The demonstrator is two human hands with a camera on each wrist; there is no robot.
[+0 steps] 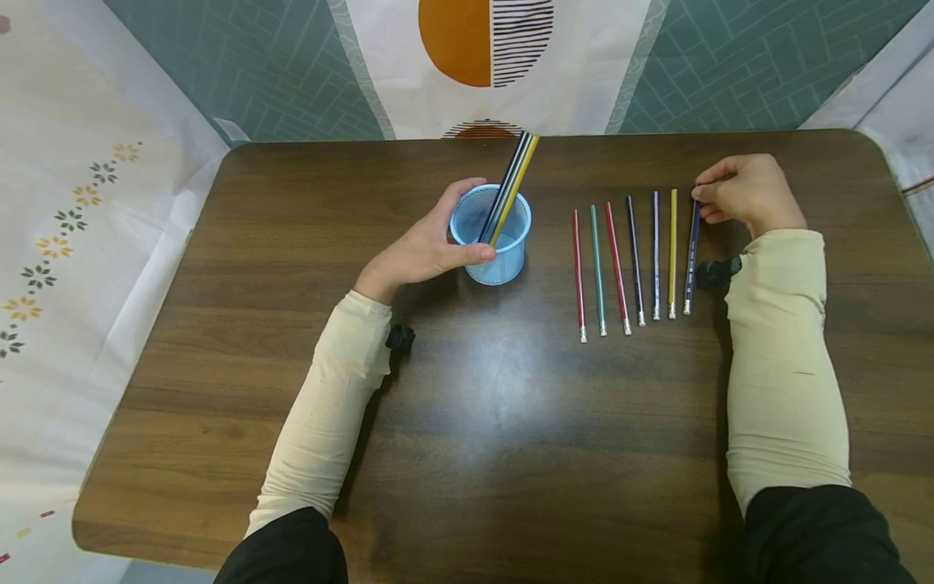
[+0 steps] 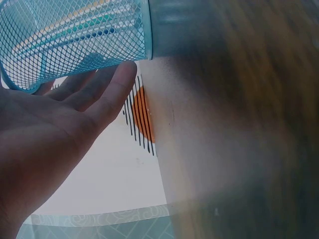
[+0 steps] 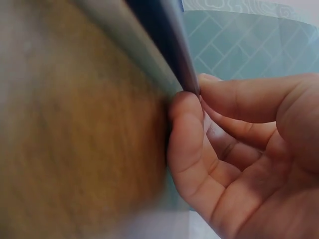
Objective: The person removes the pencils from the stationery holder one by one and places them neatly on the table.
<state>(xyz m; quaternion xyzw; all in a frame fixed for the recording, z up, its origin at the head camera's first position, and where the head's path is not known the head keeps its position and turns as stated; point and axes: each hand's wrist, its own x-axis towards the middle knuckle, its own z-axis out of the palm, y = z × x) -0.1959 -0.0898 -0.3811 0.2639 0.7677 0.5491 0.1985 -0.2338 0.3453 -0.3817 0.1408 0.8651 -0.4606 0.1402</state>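
A light blue mesh pencil cup [image 1: 513, 258] stands on the table, with several pencils [image 1: 516, 182] leaning in it, a yellow one among them. My left hand [image 1: 430, 239] holds the cup from its left side, thumb at the near side and fingers at the far side; the left wrist view has the fingers against the mesh [image 2: 75, 45]. At the right end of a row of pencils, my right hand [image 1: 747, 195] pinches the far tip of a dark blue pencil [image 1: 691, 259] between thumb and fingers. Its eraser end points towards me.
Left of the held pencil lie a yellow pencil [image 1: 673, 251], a silvery one [image 1: 656, 255], a dark blue one [image 1: 636, 259], a red one [image 1: 617, 268], a green one [image 1: 598, 272] and another red one [image 1: 579, 276]. The wooden table [image 1: 496, 454] has rounded corners.
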